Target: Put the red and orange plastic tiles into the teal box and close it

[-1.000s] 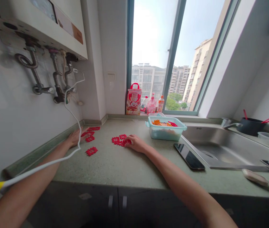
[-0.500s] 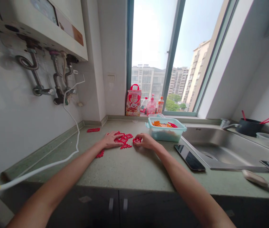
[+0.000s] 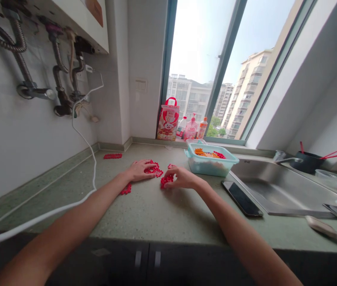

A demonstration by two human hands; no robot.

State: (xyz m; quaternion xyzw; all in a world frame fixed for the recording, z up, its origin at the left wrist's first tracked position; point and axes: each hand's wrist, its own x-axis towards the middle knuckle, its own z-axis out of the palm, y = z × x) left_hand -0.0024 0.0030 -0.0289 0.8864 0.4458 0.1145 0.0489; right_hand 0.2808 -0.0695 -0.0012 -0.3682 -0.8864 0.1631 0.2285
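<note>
My left hand (image 3: 140, 171) lies flat on the counter, fingers stretched over several red notched plastic pieces (image 3: 156, 170). Between the curled fingers and thumb of my right hand (image 3: 183, 177) is a red notched piece (image 3: 166, 182), held low at the counter surface. Just behind those fingers another bit of red (image 3: 172, 166) shows, partly hidden. A red piece (image 3: 126, 189) sticks out beside my left wrist. Farther left, a red strip (image 3: 112, 156) rests alone near the wall.
A light blue tub (image 3: 212, 169) of orange and red pieces stands right of my hands. Beyond it are a phone (image 3: 242, 198) and a steel sink (image 3: 275, 190). A white cable (image 3: 93, 167) crosses the counter at left. A red bag (image 3: 168, 123) and bottles (image 3: 191, 129) line the windowsill.
The right hand has come slightly nearer with a red piece in its fingers. The red pieces between the hands have shifted, with fewer showing beside the left hand. The camera view has tilted.
</note>
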